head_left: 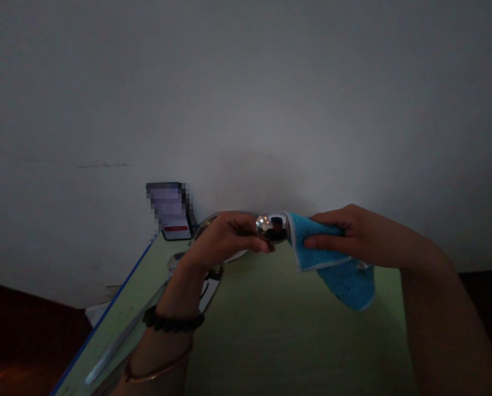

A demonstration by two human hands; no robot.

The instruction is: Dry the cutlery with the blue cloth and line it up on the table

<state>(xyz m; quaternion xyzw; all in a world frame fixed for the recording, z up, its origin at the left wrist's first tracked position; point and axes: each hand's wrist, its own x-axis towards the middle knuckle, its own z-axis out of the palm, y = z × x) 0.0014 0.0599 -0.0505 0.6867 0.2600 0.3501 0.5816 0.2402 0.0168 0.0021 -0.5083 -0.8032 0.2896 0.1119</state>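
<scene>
My left hand (225,239) is closed around a shiny metal ladle or large spoon (272,227), whose round bowl shows between my two hands. My right hand (347,234) grips a blue cloth (337,267) with a white edge and presses it against the bowl's right side. Part of the cloth hangs down below my right hand. Both hands hover above a pale green table (271,330). The handle of the utensil is hidden behind my left hand.
Several metal utensils (205,286) and a metal plate (207,225) lie on the table behind my left wrist. A phone (171,212) leans on the white wall at the table's far left corner. The table's blue left edge (105,313) drops off to a dark floor.
</scene>
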